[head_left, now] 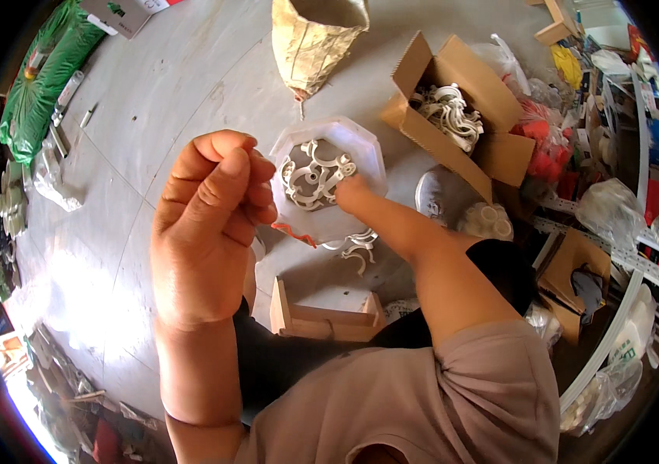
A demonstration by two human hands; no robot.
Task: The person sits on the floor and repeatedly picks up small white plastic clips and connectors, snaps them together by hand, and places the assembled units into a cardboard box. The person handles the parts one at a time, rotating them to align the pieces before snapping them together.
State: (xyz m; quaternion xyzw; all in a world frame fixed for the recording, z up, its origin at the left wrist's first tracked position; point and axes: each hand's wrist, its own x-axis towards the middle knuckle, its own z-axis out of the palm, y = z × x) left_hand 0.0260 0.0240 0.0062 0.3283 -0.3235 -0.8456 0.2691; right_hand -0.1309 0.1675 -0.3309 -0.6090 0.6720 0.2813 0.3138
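My left hand (pixel 213 205) is raised on the left, its thumb and index finger pressed together and the other fingers curled. Whatever it may pinch is hidden or too small to name. My right hand (pixel 353 193) reaches down to a pale octagonal plastic tub (pixel 372 147), at the right side of the white plastic pipe clips (pixel 310 174) lying there. Its fingers are hidden, so I cannot tell whether they grip a clip. Loose white clips (pixel 360 251) lie just below the tub, near its torn orange-red edge (pixel 295 232).
An open cardboard box (pixel 492 116) with more white clips stands right of the tub. A yellowish woven sack (pixel 318 42) is beyond it. A low wooden stool (pixel 326 321) is close to my legs. Crowded shelving (pixel 616 247) lines the right; green bags (pixel 43 85) lie far left.
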